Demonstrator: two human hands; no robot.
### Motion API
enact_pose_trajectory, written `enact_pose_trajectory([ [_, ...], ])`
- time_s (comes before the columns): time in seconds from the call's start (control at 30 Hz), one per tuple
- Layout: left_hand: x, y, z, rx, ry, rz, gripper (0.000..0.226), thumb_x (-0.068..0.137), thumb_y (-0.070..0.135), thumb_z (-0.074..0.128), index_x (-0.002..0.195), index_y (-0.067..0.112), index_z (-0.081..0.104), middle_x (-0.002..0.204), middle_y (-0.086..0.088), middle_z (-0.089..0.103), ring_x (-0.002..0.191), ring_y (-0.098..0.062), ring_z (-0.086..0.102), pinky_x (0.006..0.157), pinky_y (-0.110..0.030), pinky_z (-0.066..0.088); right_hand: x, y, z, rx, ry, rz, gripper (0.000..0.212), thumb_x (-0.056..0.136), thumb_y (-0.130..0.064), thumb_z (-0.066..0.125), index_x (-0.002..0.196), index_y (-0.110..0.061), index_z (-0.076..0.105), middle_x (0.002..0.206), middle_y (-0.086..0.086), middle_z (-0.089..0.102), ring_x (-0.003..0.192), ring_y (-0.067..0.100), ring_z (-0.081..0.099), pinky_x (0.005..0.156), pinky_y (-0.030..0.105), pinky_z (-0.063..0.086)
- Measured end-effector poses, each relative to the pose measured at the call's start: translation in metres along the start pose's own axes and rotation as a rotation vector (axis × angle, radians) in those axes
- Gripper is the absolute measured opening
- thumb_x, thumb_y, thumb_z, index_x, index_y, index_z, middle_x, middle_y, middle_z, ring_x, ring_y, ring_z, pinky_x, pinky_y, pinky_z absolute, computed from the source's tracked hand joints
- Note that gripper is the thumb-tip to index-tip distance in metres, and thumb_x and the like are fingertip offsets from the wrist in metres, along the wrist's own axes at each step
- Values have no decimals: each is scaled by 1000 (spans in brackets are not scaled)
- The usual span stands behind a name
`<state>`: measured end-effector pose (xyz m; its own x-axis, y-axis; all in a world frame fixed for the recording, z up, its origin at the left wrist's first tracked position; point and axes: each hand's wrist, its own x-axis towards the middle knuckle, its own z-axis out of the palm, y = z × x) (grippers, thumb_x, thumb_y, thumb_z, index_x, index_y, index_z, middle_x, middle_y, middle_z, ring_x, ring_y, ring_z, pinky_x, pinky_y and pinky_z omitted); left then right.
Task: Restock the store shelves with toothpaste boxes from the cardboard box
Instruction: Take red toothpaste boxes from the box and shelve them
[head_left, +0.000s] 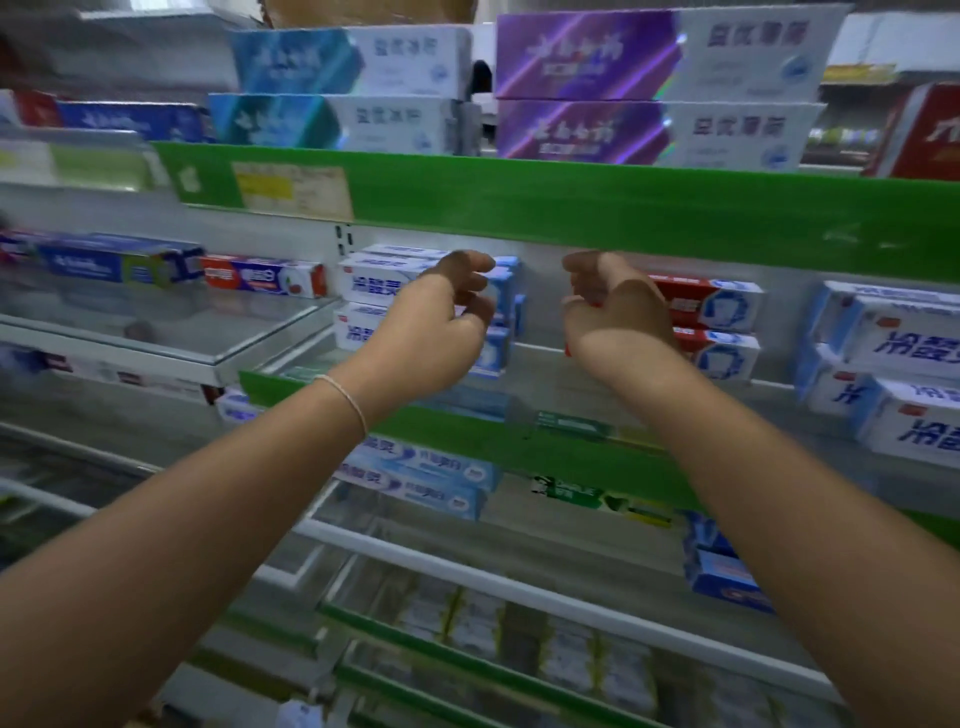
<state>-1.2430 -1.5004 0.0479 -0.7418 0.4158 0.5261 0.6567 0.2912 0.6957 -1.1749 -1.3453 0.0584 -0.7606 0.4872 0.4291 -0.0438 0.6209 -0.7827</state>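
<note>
On the middle shelf (540, 364) stands a stack of white-and-blue toothpaste boxes (374, 283). My left hand (447, 322) hovers at the stack's right end with its fingers loosely curled and no box between them. To the right lie two red toothpaste boxes (711, 304), one on the other. My right hand (613, 306) covers their left ends, and its fingers curl round the upper box, with red showing between thumb and fingers. The cardboard box is out of view.
A green price rail (571, 208) overhangs the hands; purple boxes (587, 57) and teal boxes (291, 62) sit above it. More white-and-blue boxes (904, 353) stand at the right. A glass shelf (171, 332) juts out at the left. Lower shelves hold further boxes.
</note>
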Motion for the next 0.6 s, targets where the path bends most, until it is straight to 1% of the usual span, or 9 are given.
enact_pose_trajectory([
  [0.07,-5,-12,-30,59,14,3,32,96,16,55,129,18,53,114,-3,60,104,-18,60,90,-33,50,-5,-15,23,22,-35,-32,38,91,-10,56,127,-18,60,126,0,63,116,15,59,105,29,45],
  [0.17,-15,-35,-77,133,-2,-59,41,96,27,57,134,16,48,125,-6,56,110,-21,57,94,-40,49,-15,-39,60,61,-72,-46,34,91,-11,55,122,-22,59,120,0,62,110,16,60,101,35,49],
  [0.2,-19,-44,-93,158,-10,-91,43,96,29,57,136,16,46,128,-8,54,111,-22,56,93,-40,50,-18,-47,74,60,-85,-49,34,92,-12,54,123,-22,59,118,-1,62,106,16,61,96,32,51],
  [0.27,-27,-63,-124,179,-5,-136,45,98,32,54,137,14,44,132,-9,52,112,-22,55,91,-37,49,-24,-64,101,31,-115,-75,34,94,-13,51,127,-19,58,107,-2,64,86,13,62,76,18,50],
  [0.3,-32,-72,-140,183,1,-157,46,98,32,52,139,13,43,135,-10,51,115,-22,54,91,-34,46,-26,-74,115,11,-127,-97,33,96,-16,49,128,-18,58,101,-3,64,77,11,60,67,15,47],
  [0.33,-37,-82,-155,190,10,-181,47,99,33,51,141,12,42,138,-10,50,119,-23,52,94,-33,44,-29,-85,130,-2,-143,-118,32,98,-19,49,129,-18,58,100,-4,63,75,11,59,66,16,46],
  [0.4,-47,-101,-183,212,41,-223,48,100,35,49,141,11,42,140,-12,49,122,-26,50,99,-37,44,-33,-103,158,24,-195,-139,36,101,-27,48,136,-18,54,112,-3,63,95,14,61,85,26,49],
  [0.47,-60,-122,-216,242,81,-268,50,99,39,48,140,10,43,140,-14,49,122,-27,50,101,-41,44,-42,-125,192,37,-261,-162,41,102,-31,47,140,-17,50,124,-4,59,113,14,56,101,34,46],
  [0.6,-93,-161,-277,400,118,-325,54,101,40,45,145,10,37,144,-14,44,124,-27,50,99,-31,38,-64,-164,258,37,-361,-214,42,103,-35,46,141,-19,49,130,2,59,115,17,56,100,35,45],
])
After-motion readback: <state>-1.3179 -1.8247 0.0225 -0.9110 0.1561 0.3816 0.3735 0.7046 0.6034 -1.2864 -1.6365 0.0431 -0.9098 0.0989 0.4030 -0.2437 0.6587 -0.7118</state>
